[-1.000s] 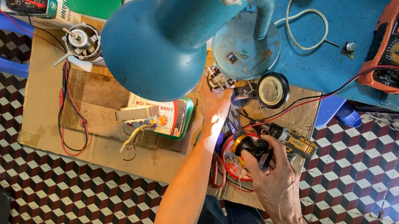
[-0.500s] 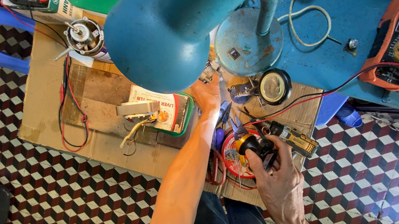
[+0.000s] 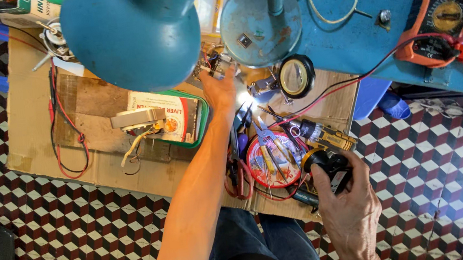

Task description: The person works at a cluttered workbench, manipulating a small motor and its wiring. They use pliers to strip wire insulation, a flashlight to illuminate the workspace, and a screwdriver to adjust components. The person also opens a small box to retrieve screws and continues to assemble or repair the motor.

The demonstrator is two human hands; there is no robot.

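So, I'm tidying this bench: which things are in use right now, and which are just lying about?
In use:
left hand on the small metal part by the lamp base
right hand gripping the yellow-black drill

Lying about:
multimeter
magnifier
round red tin of tools
green-rimmed box

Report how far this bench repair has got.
Laid out: tools on the red round lid, multimeter with leads plugged in. In hand: left hand touches a small wired part under the lamp; right hand grips the cordless drill. The part looks unassembled.
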